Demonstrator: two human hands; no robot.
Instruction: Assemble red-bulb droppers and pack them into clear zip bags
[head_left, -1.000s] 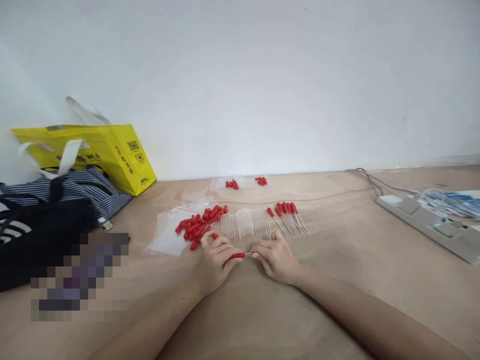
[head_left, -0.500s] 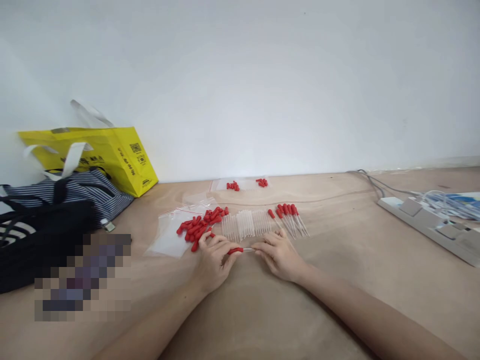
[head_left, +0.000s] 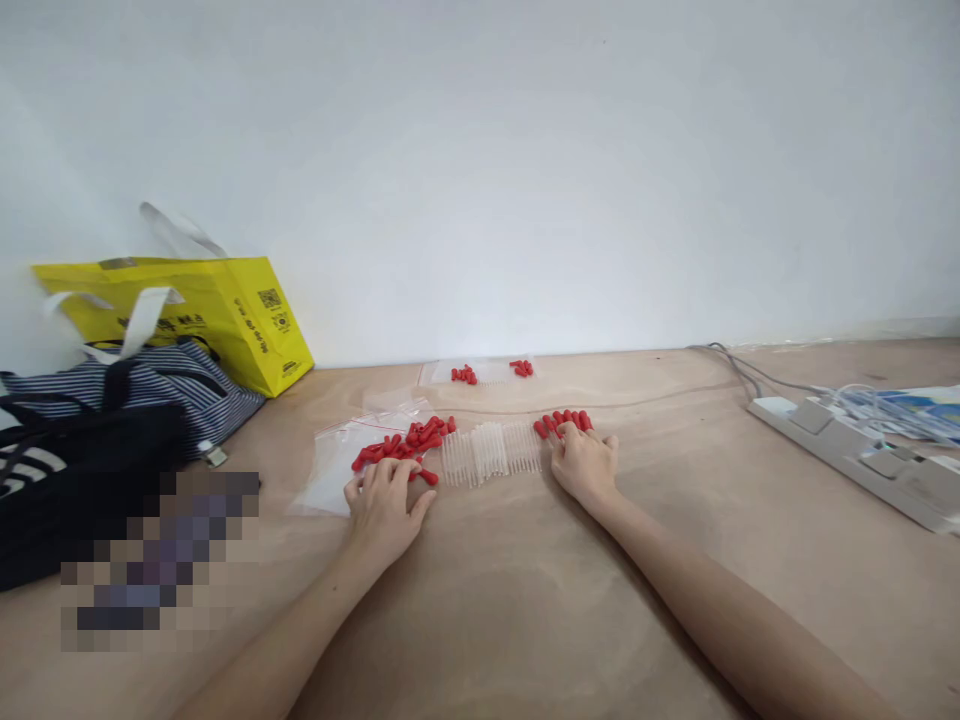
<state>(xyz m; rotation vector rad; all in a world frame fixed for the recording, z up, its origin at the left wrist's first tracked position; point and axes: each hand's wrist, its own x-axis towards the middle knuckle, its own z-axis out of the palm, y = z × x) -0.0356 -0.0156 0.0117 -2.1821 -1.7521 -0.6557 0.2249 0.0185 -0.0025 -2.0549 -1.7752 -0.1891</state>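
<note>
Well to the left of the row of clear dropper tubes (head_left: 491, 455) there stands a yellow shopping bag (head_left: 259, 330), and nearer to the row lies a clear zip bag (head_left: 330, 460), with a heap of red dropper bulbs (head_left: 427, 437) on it and beside it, reaching close to the left end of the row. At the near side of this heap is the left hand (head_left: 384, 510): it looks released, with the thumb spread away from the fingers, which rest upon the bulbs. One bulb shows past its fingertips, toward the row; I would advise to pinch this one singly by its rounded end, so that the narrower mouth stays free and the heap is not pushed into the tubes. Behind the row, well apart from it, some more red bulbs (head_left: 465, 375) lie on clear plastic. Just to the right of the row is a group of red-topped droppers (head_left: 585, 420), and the right hand (head_left: 586, 465) is over them, fingers bent; it covers their stems, so I cannot tell if it grasps one. Here, in my judgement, the fingers should open low and lift straight up, because such thin stems may easily roll or cross each other.
</note>
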